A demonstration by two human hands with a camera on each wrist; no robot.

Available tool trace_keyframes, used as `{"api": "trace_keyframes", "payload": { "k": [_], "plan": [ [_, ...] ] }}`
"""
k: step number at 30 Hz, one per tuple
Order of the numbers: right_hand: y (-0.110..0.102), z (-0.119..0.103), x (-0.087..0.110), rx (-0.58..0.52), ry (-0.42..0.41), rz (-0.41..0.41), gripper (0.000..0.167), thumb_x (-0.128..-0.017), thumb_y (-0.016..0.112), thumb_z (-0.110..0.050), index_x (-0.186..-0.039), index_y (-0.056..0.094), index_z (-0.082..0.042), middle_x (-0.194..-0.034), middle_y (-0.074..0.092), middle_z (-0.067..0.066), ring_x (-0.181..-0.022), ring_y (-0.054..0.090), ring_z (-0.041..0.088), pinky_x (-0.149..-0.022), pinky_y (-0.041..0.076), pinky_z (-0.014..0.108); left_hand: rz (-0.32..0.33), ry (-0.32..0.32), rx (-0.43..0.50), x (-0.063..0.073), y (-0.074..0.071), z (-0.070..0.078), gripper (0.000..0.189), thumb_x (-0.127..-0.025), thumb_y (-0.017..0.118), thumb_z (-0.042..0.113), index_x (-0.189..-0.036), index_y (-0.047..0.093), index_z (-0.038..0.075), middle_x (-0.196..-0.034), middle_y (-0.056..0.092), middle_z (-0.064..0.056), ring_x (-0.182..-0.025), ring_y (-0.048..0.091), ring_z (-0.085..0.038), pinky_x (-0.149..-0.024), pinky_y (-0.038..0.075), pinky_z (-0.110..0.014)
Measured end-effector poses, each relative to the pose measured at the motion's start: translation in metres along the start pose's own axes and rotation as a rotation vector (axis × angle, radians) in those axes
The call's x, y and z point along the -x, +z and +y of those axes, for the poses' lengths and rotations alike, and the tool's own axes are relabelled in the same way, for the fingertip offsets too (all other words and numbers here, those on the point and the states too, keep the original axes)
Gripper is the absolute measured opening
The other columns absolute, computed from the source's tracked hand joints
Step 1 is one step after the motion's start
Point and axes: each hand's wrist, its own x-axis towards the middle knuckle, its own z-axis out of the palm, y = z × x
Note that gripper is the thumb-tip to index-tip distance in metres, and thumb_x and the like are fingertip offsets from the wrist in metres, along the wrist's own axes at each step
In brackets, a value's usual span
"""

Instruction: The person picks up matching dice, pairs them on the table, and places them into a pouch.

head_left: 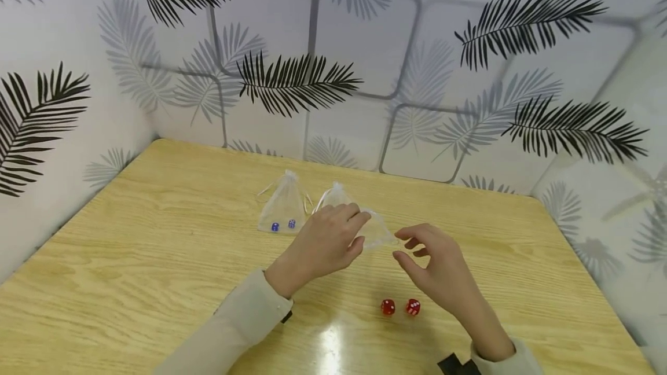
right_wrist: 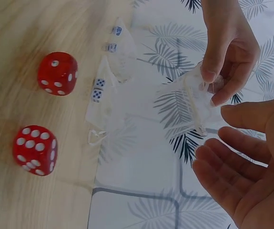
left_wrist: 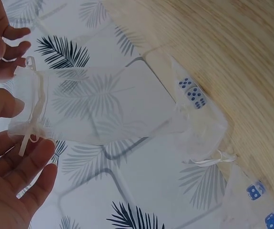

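Note:
My left hand (head_left: 329, 237) pinches a sheer white drawstring pouch (head_left: 376, 231) at its gathered mouth, above the table. In the left wrist view the see-through pouch (left_wrist: 103, 105) stretches out flat, cords at its mouth, with nothing inside. At the mouth's other end, my right hand (head_left: 436, 265) has its fingers spread and relaxed, fingertips right near the cord. Two red dice with white dots lie on the table just below the right hand; the right wrist view shows a nearer die (right_wrist: 35, 150) and another die (right_wrist: 57, 74).
Farther back on the wooden table (head_left: 156, 236), a white pouch (head_left: 281, 204) with two blue-and-white dice lies flat. Beside it, a second pouch (head_left: 337, 192), partly behind my left hand, also holds dice. A leaf-patterned wall covering (head_left: 354, 132) rises behind the table.

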Motion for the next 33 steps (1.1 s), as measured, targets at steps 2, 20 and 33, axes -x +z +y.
{"api": "trace_keyframes", "payload": {
  "k": [2, 20, 33],
  "plan": [
    [-0.002, 0.001, 0.006, -0.009, 0.035, -0.037, 0.028, -0.078, 0.075, 0.0, -0.104, 0.065, -0.004, -0.097, 0.067, 0.008, -0.079, 0.064, 0.018, -0.062, 0.055, 0.023, -0.004, 0.001, -0.01, 0.0, 0.0, -0.001, 0.028, -0.082, 0.07, 0.019, -0.108, 0.067, 0.009, -0.092, 0.065, -0.001, -0.078, 0.063, -0.013, -0.069, 0.052, -0.028],
    [-0.003, 0.017, 0.04, -0.086, 0.224, -0.351, 0.029, -0.08, 0.075, -0.011, -0.106, 0.064, -0.005, -0.102, 0.064, 0.007, -0.081, 0.06, 0.016, -0.063, 0.052, 0.023, -0.027, -0.009, 0.023, 0.0, -0.002, -0.002, 0.029, -0.083, 0.068, 0.021, -0.11, 0.066, 0.009, -0.094, 0.064, -0.002, -0.081, 0.062, -0.015, -0.071, 0.051, -0.029],
    [-0.001, 0.024, 0.046, -0.096, 0.266, -0.474, 0.027, -0.078, 0.076, -0.008, -0.102, 0.063, -0.006, -0.095, 0.063, 0.004, -0.078, 0.06, 0.011, -0.063, 0.049, 0.021, -0.017, -0.014, 0.06, 0.0, 0.0, -0.002, 0.029, -0.083, 0.068, 0.019, -0.11, 0.067, 0.009, -0.091, 0.061, -0.002, -0.073, 0.057, -0.013, -0.062, 0.048, -0.026]
  ]
}}
